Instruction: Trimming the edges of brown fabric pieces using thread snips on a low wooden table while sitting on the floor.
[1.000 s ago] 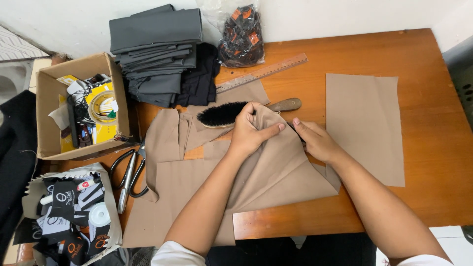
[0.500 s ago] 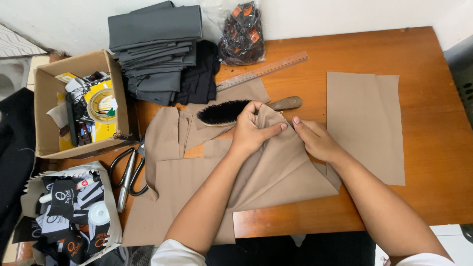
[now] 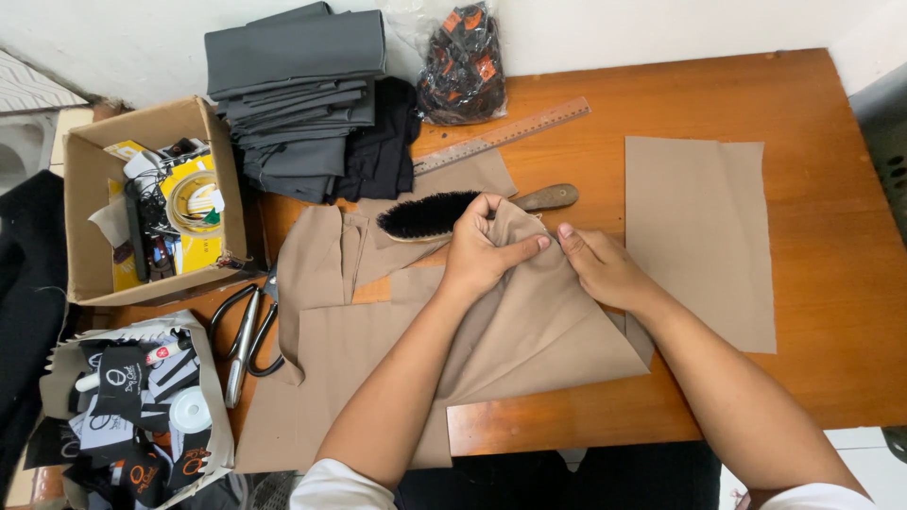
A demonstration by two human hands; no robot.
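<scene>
Orange-brown wood makes up the surface, which stands against a pale wall. Both hands meet at a raised fold of tan cloth. The left hand has its fingers pressed together, pinching the peak of the fold with the thumb pointing right. The right hand pinches the same ridge just beside it, fingertips nearly touching the left thumb. The cloth looks partly folded: one corner is drawn up into a triangle, while the rest lies flat and loose toward the body, so most of the folding seems left to do.

Just beyond the fingers lies a black brush, touching the cloth. Farther beyond are a wooden ruler and stacked grey cloth. Right of the fingers a flat tan piece lies apart. Left of them sit scissors and a cardboard box.
</scene>
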